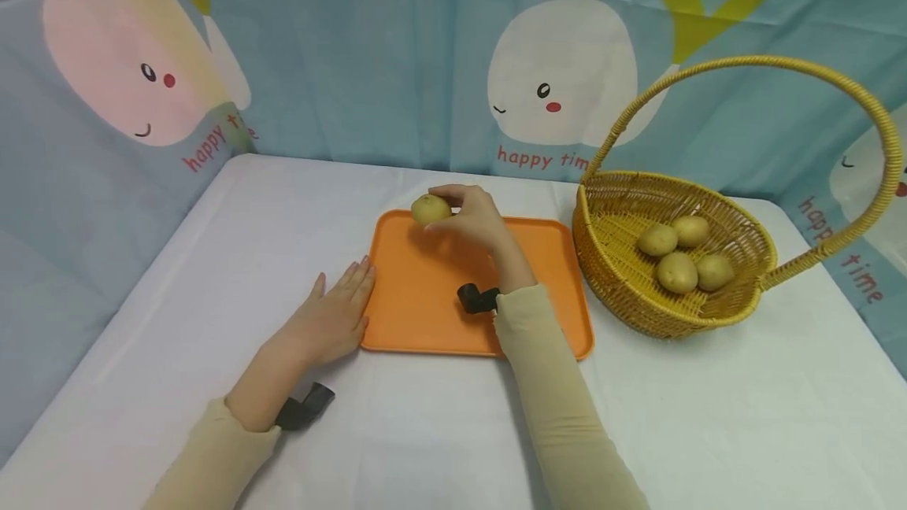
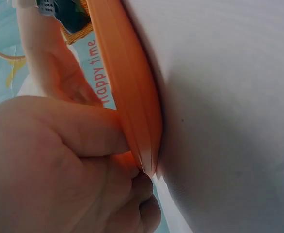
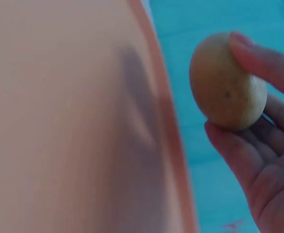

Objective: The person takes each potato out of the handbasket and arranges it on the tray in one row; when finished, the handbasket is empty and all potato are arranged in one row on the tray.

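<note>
Over the far left part of an orange tray point(image 1: 418, 297), my right hand point(image 1: 473, 219) holds a potato point(image 1: 428, 210) between thumb and fingers. The right wrist view shows this potato point(image 3: 224, 82) held above the tray's surface, near its rim. My left hand point(image 1: 329, 325) lies at the tray's left edge with fingers extended, touching the rim. Up close in the left wrist view, the thumb and fingers of the left hand point(image 2: 69, 165) meet the side of the tray point(image 2: 132, 97). Part of the tray is hidden under the right forearm.
A yellow wicker basket point(image 1: 616, 305) with a tall arched handle point(image 1: 879, 116) stands right of the tray. Several potatoes point(image 1: 676, 272) lie in it. The table has a white cloth point(image 1: 744, 415), and a blue printed curtain point(image 1: 354, 61) hangs behind. Each wrist carries a black mount point(image 1: 305, 409).
</note>
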The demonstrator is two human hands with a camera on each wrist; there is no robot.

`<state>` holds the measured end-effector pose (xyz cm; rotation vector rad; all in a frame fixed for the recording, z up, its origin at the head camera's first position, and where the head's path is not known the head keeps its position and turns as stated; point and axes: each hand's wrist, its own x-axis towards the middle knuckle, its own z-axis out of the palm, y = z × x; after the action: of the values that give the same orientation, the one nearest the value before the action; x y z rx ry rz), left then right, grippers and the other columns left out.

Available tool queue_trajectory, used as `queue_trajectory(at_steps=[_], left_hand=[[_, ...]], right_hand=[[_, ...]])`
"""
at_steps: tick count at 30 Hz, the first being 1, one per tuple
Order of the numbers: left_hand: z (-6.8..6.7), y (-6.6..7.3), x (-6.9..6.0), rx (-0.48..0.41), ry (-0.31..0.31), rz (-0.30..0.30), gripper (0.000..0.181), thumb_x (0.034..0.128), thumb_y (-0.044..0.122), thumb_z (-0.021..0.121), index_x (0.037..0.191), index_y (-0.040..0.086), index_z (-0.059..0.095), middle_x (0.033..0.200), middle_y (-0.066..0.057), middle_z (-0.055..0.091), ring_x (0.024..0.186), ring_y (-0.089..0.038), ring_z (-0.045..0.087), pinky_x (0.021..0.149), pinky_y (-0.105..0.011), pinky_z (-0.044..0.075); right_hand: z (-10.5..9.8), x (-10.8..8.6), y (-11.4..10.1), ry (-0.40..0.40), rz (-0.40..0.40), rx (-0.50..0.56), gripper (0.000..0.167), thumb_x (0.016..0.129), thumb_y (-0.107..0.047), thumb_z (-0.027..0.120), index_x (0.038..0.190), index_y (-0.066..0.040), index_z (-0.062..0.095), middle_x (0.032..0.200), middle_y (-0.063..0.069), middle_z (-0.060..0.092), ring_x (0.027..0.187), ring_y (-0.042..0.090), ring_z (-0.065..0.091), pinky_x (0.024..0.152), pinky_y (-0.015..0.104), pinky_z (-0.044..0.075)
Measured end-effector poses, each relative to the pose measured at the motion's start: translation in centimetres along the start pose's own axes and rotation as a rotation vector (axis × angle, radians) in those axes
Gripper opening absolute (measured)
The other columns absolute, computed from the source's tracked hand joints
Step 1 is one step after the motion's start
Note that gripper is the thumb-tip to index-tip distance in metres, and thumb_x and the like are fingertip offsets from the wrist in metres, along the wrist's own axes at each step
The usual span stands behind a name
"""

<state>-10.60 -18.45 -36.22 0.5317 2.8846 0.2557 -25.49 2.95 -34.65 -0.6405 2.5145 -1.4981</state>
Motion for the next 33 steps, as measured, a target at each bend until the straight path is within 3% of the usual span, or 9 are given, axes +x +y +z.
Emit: queue_trajectory(at_steps=[5, 10, 17, 22, 26, 33], left_hand=[[0.3, 0.1, 0.2, -0.011, 0.001, 0.010, 0.061, 0.0956, 0.016, 0.046, 0.146, -0.009, 0.022, 0.154, -0.023, 0.014, 0.141, -0.037, 0.014, 0.106, -0.065, 0.010], [0.3, 0.3, 0.1, -0.015, -0.007, 0.002, 0.061, 0.0960, 0.016, 0.046, 0.146, -0.009, 0.020, 0.154, -0.023, 0.012, 0.141, -0.037, 0.013, 0.106, -0.065, 0.009], [0.1, 0.1, -0.1, -0.008, -0.015, -0.017, 0.061, 0.0961, 0.016, 0.045, 0.146, -0.009, 0.020, 0.154, -0.023, 0.012, 0.141, -0.037, 0.013, 0.106, -0.065, 0.009], [0.1, -0.1, 0.0, -0.003, -0.015, -0.016, 0.061, 0.0963, 0.016, 0.045, 0.146, -0.009, 0.020, 0.154, -0.023, 0.012, 0.141, -0.037, 0.013, 0.106, -0.065, 0.008], [0.2, -0.1, 0.1, -0.007, -0.025, -0.019, 0.062, 0.0968, 0.017, 0.044, 0.147, -0.008, 0.018, 0.154, -0.022, 0.010, 0.142, -0.036, 0.010, 0.107, -0.064, 0.007], [0.3, -0.1, 0.2, -0.004, -0.019, -0.013, 0.062, 0.0964, 0.018, 0.045, 0.147, -0.008, 0.019, 0.154, -0.022, 0.010, 0.142, -0.036, 0.011, 0.106, -0.065, 0.007]], right_hand=[[2.5, 0.3, 0.4, -0.027, 0.069, -0.077, 0.056, 0.073, -0.013, 0.082, 0.125, -0.005, 0.062, 0.121, 0.007, 0.063, 0.107, 0.019, 0.059, 0.090, 0.027, 0.046], [3.5, 0.1, 0.4, -0.056, 0.092, -0.119, 0.058, 0.076, -0.017, 0.080, 0.129, -0.006, 0.058, 0.125, 0.008, 0.061, 0.107, 0.020, 0.058, 0.092, 0.028, 0.045], [3.6, -0.2, 1.6, -0.057, 0.127, 0.148, 0.053, 0.085, -0.011, 0.070, 0.134, -0.001, 0.052, 0.132, 0.013, 0.055, 0.115, 0.025, 0.056, 0.096, 0.030, 0.044], [3.6, -0.3, 1.9, -0.026, 0.119, 0.206, 0.046, 0.088, -0.007, 0.066, 0.132, 0.001, 0.053, 0.130, 0.016, 0.055, 0.115, 0.027, 0.057, 0.095, 0.030, 0.045], [3.9, -0.2, 1.9, 0.017, 0.120, 0.192, 0.044, 0.086, -0.008, 0.069, 0.127, 0.000, 0.058, 0.125, 0.015, 0.059, 0.112, 0.026, 0.059, 0.092, 0.030, 0.047], [5.1, 0.1, 1.0, 0.067, 0.076, 0.064, 0.042, 0.084, -0.009, 0.071, 0.123, 0.002, 0.060, 0.120, 0.016, 0.063, 0.106, 0.024, 0.063, 0.086, 0.027, 0.050]])
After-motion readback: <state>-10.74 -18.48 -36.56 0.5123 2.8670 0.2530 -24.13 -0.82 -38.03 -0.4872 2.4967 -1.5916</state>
